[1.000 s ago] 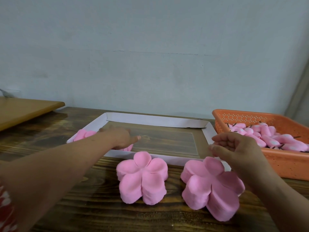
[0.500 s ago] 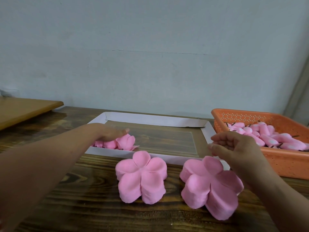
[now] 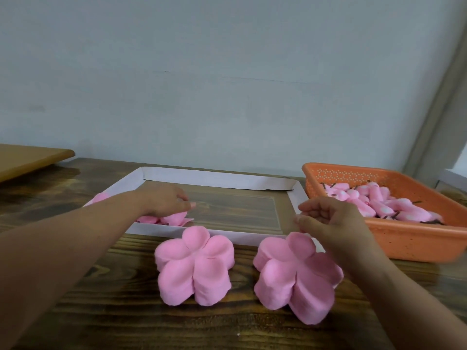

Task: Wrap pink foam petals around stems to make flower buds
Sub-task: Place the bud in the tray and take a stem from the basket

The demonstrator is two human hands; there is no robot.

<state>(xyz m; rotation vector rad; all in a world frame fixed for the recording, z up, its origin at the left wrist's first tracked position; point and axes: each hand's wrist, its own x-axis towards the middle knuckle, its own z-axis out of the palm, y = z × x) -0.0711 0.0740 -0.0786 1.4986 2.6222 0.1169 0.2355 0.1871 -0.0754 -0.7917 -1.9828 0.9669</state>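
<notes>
since half a second ago the left hand (image 3: 165, 202) has been slid along the white tray (image 3: 214, 178), fingers loosely extended over its pink pieces (image 3: 174, 219), while the right hand (image 3: 328, 221), curled and seemingly empty, hovers above the petal stacks (image 3: 194, 266) near the surface's front edge, so a pick-up is judged under way.

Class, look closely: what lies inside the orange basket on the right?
The orange basket holds a heap of pink foam buds with thin dark stems poking out. Its near wall hides the bottom, so whatever is beneath the heap cannot be seen.
</notes>
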